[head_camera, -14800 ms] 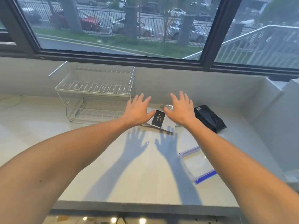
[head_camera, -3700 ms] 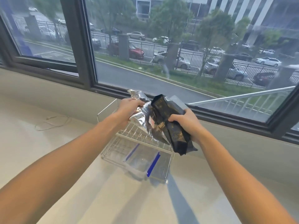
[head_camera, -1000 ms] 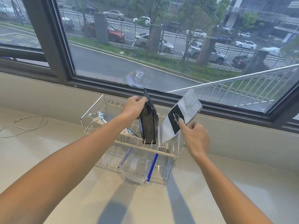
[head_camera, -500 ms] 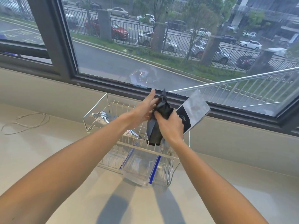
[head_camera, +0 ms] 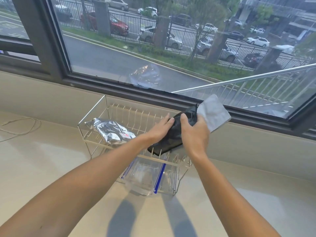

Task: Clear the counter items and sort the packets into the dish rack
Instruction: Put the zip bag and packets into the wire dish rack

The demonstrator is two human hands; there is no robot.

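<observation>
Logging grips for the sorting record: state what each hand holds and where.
Both hands are on the black packet lying on the dish rack's upper tier: left hand at its left edge, right hand over its upper right.

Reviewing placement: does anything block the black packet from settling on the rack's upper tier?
Nothing visible does. The black packet already lies on the dish rack upper tier under both hands; the silver packet lies apart, to its left.

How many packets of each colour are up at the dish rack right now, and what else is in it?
Silver foil packet: 1, lying on the top tier.
Black packet: 1, under both hands.
White packet: 1, in the right hand.
Clear container with blue edges: 1, on the lower tier.
Total: 4.
</observation>
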